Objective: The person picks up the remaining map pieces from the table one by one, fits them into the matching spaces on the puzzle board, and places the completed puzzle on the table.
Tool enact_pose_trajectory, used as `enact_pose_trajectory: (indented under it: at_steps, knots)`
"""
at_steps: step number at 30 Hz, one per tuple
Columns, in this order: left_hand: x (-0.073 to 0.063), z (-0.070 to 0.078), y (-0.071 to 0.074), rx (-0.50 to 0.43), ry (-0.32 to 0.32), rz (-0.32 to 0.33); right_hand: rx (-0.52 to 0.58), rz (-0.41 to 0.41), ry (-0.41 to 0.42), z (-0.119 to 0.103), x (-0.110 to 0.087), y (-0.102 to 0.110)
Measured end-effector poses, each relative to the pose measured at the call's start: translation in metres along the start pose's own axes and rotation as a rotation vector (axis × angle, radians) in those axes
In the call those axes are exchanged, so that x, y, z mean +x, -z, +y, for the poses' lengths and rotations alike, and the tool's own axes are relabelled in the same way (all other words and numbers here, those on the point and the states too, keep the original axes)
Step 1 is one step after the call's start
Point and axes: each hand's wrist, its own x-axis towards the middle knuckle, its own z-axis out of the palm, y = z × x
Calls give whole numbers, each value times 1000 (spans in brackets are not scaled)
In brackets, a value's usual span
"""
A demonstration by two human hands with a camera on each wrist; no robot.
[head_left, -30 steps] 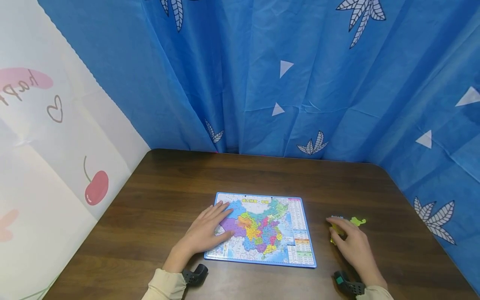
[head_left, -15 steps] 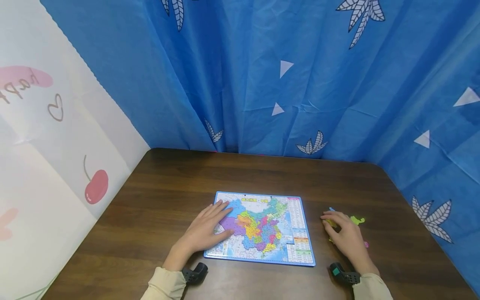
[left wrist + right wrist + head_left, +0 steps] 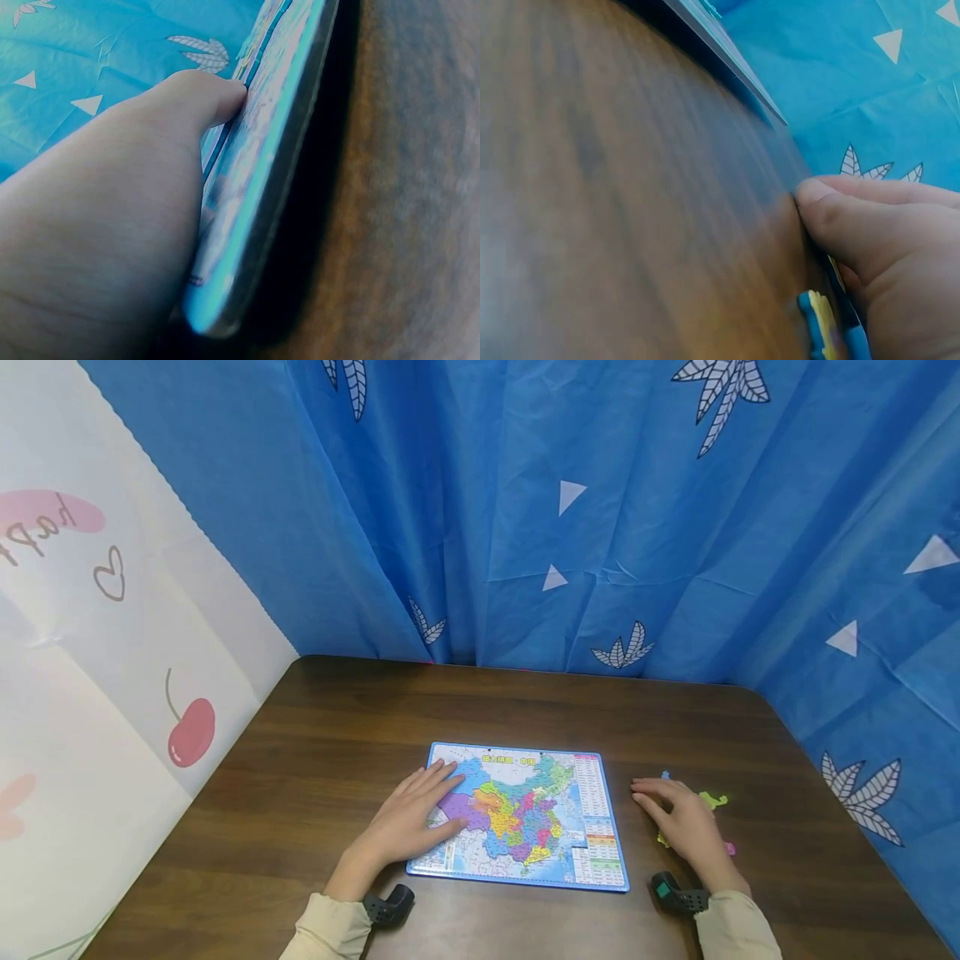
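Observation:
A map puzzle board [image 3: 517,818] with a blue rim and coloured regions lies on the brown table. My left hand [image 3: 416,818] rests flat on its left part, fingers spread; in the left wrist view the thumb [image 3: 217,97] touches the board's surface. Right of the board, my right hand [image 3: 682,822] pinches a puzzle piece, seen only as a thin dark and yellow edge [image 3: 835,274] below the thumb in the right wrist view. The fingers mostly hide it. A yellow piece with a blue side [image 3: 821,322] is close under this hand.
Loose puzzle pieces lie around the right hand: a yellow-green one [image 3: 713,800], a pink one [image 3: 731,849], a small blue one [image 3: 666,775] and a yellow one [image 3: 662,840]. Blue curtain [image 3: 517,527] hangs behind the table [image 3: 337,710], white printed cloth [image 3: 112,693] at its left.
My right hand has moved left toward the board, taking a yellow-orange piece along and uncovering the pink piece and more of the blue one. The left hand stays on the board.

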Motion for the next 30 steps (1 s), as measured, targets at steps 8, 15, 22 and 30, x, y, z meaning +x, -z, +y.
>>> enact_pose_trajectory:
  at_steps: [8, 15, 22, 30]
  knots:
    - [-1, 0, 0, 0, 3, 4, 26, -46, 18, -7, 6, -6]
    - [-1, 1, 0, -13, 1, 2, 19, -85, 4, -9, 9, -11]
    - [0, 0, -1, -13, -7, 8, 32, -24, 38, -9, 8, -13]
    - [0, -1, -1, 8, 6, 4, 14, 48, 51, -4, 5, -16]
